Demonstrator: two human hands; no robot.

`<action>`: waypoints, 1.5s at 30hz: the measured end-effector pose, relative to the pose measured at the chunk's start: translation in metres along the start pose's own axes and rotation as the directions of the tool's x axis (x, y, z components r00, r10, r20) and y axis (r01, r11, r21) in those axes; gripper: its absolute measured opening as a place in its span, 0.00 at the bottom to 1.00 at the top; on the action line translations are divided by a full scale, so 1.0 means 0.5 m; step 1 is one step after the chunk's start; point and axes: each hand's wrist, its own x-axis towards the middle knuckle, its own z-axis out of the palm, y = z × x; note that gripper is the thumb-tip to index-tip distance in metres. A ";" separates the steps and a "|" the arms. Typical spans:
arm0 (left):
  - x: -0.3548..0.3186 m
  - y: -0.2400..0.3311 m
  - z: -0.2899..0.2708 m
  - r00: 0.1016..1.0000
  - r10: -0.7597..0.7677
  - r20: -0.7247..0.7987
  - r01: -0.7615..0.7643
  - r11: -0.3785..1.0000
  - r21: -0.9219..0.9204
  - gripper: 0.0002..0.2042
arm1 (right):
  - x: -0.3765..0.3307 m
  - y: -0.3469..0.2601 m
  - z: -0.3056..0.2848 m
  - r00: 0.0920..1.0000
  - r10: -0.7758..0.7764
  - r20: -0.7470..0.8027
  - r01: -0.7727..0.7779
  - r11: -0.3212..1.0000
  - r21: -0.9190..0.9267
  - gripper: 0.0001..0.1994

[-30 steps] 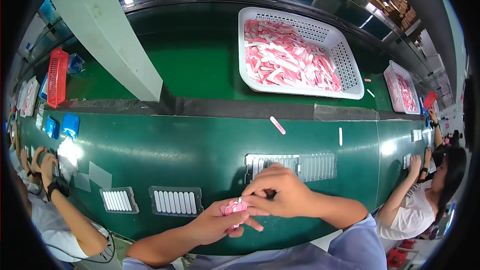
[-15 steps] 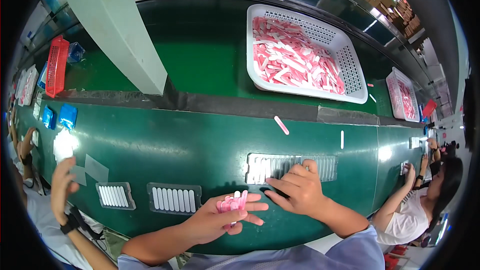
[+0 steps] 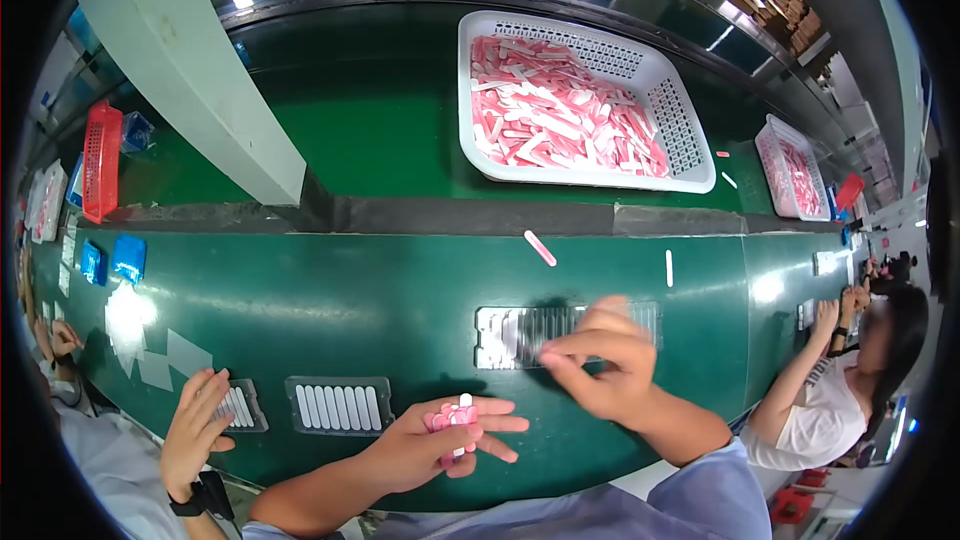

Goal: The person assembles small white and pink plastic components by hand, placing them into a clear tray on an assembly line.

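My left hand (image 3: 425,448) holds a bunch of small pink-and-white nail files (image 3: 452,422) under its thumb, with the other fingers spread. Just above a clear plastic tray (image 3: 500,338) with narrow slots is my right hand (image 3: 607,365). Its thumb and index finger are pinched together at the tray's front side; anything between them is too small to make out. That hand covers part of the slots. To the left of my left hand lies a second clear tray (image 3: 340,428) with a row of white strips (image 3: 338,404) in it.
A white basket (image 3: 590,180) heaped with pink-and-white files stands beyond the dark ledge (image 3: 450,215). Two loose files (image 3: 540,248) (image 3: 669,268) lie on the green table. At left, a co-worker's hand (image 3: 195,430) reaches to another filled tray (image 3: 250,407). Another person (image 3: 840,390) sits at right.
My right hand's fingers have drawn together into a pinch over the tray. The co-worker's hand at left has come down and right to the filled tray. The whole view has shifted slightly.
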 end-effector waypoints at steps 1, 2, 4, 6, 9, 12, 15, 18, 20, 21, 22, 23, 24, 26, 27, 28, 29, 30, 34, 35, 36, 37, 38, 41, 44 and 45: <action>-0.002 -0.001 0.001 1.000 0.004 -0.001 -0.004 1.000 -0.004 0.24 | 0.004 0.008 -0.013 1.000 -0.002 0.005 0.002 1.000 0.001 0.08; -0.005 -0.001 0.003 0.999 0.032 -0.021 -0.032 0.999 0.010 0.24 | 0.008 0.015 -0.024 0.979 -0.194 0.059 0.203 0.935 -0.290 0.08; -0.003 0.000 0.003 0.998 0.054 -0.031 -0.054 0.998 0.025 0.24 | -0.006 0.035 -0.029 0.907 -0.343 0.245 0.422 0.727 -0.542 0.10; -0.001 0.000 0.004 0.996 0.086 -0.037 -0.082 0.993 0.082 0.25 | -0.024 0.040 -0.021 0.909 -0.280 0.309 0.404 0.776 -0.485 0.12; 0.001 0.002 -0.001 0.997 0.061 -0.042 -0.060 0.998 0.028 0.26 | -0.017 0.034 -0.025 0.895 -0.206 0.396 0.372 0.833 -0.409 0.17; 0.005 0.004 -0.003 0.998 0.041 -0.052 -0.042 0.999 -0.014 0.26 | -0.001 0.022 -0.017 0.937 -0.204 0.284 0.304 0.877 -0.372 0.17; 0.010 0.003 -0.003 0.999 0.047 -0.012 -0.047 0.999 0.006 0.26 | 0.010 -0.008 0.010 0.953 -0.211 0.218 0.256 0.945 -0.204 0.16; 0.009 -0.005 -0.005 0.999 0.026 -0.022 -0.027 0.998 -0.050 0.24 | 0.013 -0.047 0.040 0.927 -0.051 0.371 0.072 0.996 -0.043 0.12; 0.008 0.000 0.005 0.999 0.031 -0.026 -0.031 0.999 -0.004 0.24 | 0.006 -0.042 0.046 0.916 -0.022 0.401 0.026 1.000 -0.004 0.11; 0.008 0.001 0.009 0.999 0.044 -0.030 -0.043 0.998 0.036 0.24 | 0.004 -0.038 0.047 0.898 0.001 0.440 -0.018 0.999 0.035 0.10; 0.008 0.001 0.007 0.999 0.044 -0.029 -0.043 0.998 0.035 0.24 | 0.005 -0.035 0.044 0.898 0.001 0.441 -0.019 0.999 0.035 0.10; 0.008 0.001 0.003 0.999 0.034 0.002 -0.035 0.999 0.024 0.24 | 0.006 -0.029 0.036 0.932 0.030 0.361 -0.054 0.997 0.056 0.08; 0.007 0.002 0.000 0.999 0.025 0.034 -0.026 1.000 0.013 0.25 | 0.008 -0.025 0.027 0.958 0.062 0.279 -0.087 0.993 0.079 0.07; 0.004 0.002 -0.001 1.000 0.017 0.018 -0.017 1.000 0.004 0.25 | 0.012 -0.023 0.010 0.980 0.082 0.181 -0.110 0.982 0.152 0.05; 0.003 0.004 -0.002 1.000 0.005 0.010 -0.005 1.000 -0.001 0.24 | 0.014 -0.022 0.000 0.991 0.111 0.077 -0.125 0.968 0.218 0.05; 0.002 0.003 -0.004 1.000 0.007 0.012 -0.007 1.000 -0.003 0.24 | 0.014 -0.013 -0.009 0.992 0.119 0.040 -0.125 0.953 0.275 0.05; 0.001 0.003 -0.005 1.000 0.006 -0.002 -0.006 1.000 0.001 0.24 | 0.017 -0.006 -0.017 0.992 0.117 0.043 -0.125 0.954 0.274 0.05; 0.002 0.003 -0.006 1.000 0.003 -0.014 -0.003 1.000 0.007 0.24 | 0.020 0.001 -0.026 0.967 0.240 0.090 -0.256 0.923 0.286 0.04; 0.008 0.004 -0.004 1.000 -0.010 -0.027 0.010 1.000 0.001 0.24 | 0.042 0.045 -0.061 0.827 0.398 0.397 -0.521 0.808 0.275 0.03; 0.009 0.005 0.001 0.999 -0.007 -0.053 0.007 1.000 -0.012 0.24 | 0.051 0.050 -0.066 0.747 0.393 0.536 -0.589 0.766 0.259 0.03; 0.008 0.006 0.004 0.997 -0.005 -0.081 0.003 1.000 -0.025 0.24 | 0.061 0.046 -0.069 0.716 0.388 0.581 -0.558 0.818 0.140 0.03; 0.007 0.006 0.006 0.997 -0.006 -0.082 0.004 1.000 -0.022 0.24 | 0.073 0.040 -0.069 0.718 0.388 0.579 -0.557 0.818 0.142 0.03; 0.006 0.006 0.006 0.997 -0.004 -0.083 0.002 1.000 -0.024 0.24 | 0.086 0.033 -0.066 0.731 0.367 0.576 -0.457 0.890 0.013 0.04; 0.007 0.002 0.002 0.998 0.002 -0.066 -0.004 1.000 -0.027 0.24 | 0.089 0.033 -0.044 0.823 0.312 0.475 -0.242 0.949 -0.204 0.05; 0.008 0.006 0.002 0.998 0.005 -0.063 -0.007 1.000 -0.027 0.24 | 0.093 0.032 -0.046 0.838 0.319 0.443 -0.178 0.927 -0.331 0.12; 0.008 0.006 0.003 0.998 -0.003 -0.070 0.001 1.000 -0.022 0.24 | 0.094 0.031 -0.050 0.780 0.383 0.496 -0.209 0.905 -0.370 0.16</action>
